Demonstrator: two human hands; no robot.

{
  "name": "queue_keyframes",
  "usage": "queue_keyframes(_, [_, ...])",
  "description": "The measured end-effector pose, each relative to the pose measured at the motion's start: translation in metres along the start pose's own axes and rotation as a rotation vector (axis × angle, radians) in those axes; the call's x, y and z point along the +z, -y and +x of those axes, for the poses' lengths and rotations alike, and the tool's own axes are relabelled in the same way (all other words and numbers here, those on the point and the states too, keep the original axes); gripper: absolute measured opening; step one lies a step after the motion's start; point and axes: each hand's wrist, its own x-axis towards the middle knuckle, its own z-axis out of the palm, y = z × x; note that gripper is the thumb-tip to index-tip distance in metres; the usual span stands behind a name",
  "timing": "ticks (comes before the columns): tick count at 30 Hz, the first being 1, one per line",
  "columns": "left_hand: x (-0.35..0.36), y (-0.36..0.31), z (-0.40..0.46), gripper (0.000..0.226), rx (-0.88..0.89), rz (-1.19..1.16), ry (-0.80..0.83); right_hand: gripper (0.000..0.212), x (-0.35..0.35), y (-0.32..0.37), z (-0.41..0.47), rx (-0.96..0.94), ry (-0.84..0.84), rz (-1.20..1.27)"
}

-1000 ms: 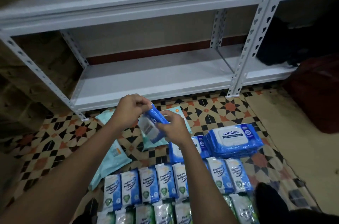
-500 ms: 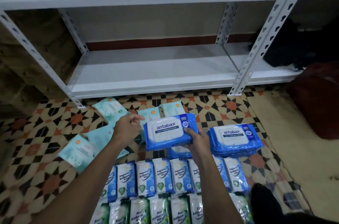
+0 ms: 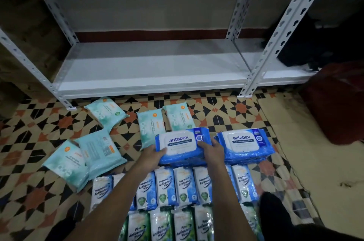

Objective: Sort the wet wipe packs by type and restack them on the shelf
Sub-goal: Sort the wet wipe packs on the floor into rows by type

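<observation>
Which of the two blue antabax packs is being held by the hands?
The left antabax pack: the left hand and right hand grip its two ends. The right antabax pack lies beside it, untouched.

My grip on the antabax pack [image 3: 182, 145] sits low over the patterned tile floor [image 3: 226, 114]. Just right of my grip, a stack of antabax packs [image 3: 245, 145] lies on the tiles. Beyond my grip, two pale teal packs [image 3: 164, 122] lie side by side, another teal pack [image 3: 106, 112] lies further left near the shelf's leg, and two overlapping teal packs [image 3: 84, 159] lie well left of my grip. Nearer me, under my wrists, runs a row of blue fragrance-free packs [image 3: 183, 186], then a row of green pine packs [image 3: 161, 227]. Beyond everything, the white metal shelf [image 3: 149, 69] stands on the floor.
</observation>
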Motion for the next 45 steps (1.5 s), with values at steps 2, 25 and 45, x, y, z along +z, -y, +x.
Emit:
queue_keyframes(2, [0.008,0.003,0.006,0.019,0.004,0.057,0.01,0.028,-0.004,0.005,0.004,-0.031,-0.102,-0.231])
queue_keyframes(25, [0.038,0.023,0.034,0.045,0.107,0.391,0.163,0.071,0.023,-0.039,0.016,-0.288,0.045,-1.045])
queue_keyframes(45, [0.016,0.015,0.051,0.028,0.002,0.12,-0.267,0.075,0.036,-0.04,0.025,-0.251,-0.004,-1.045])
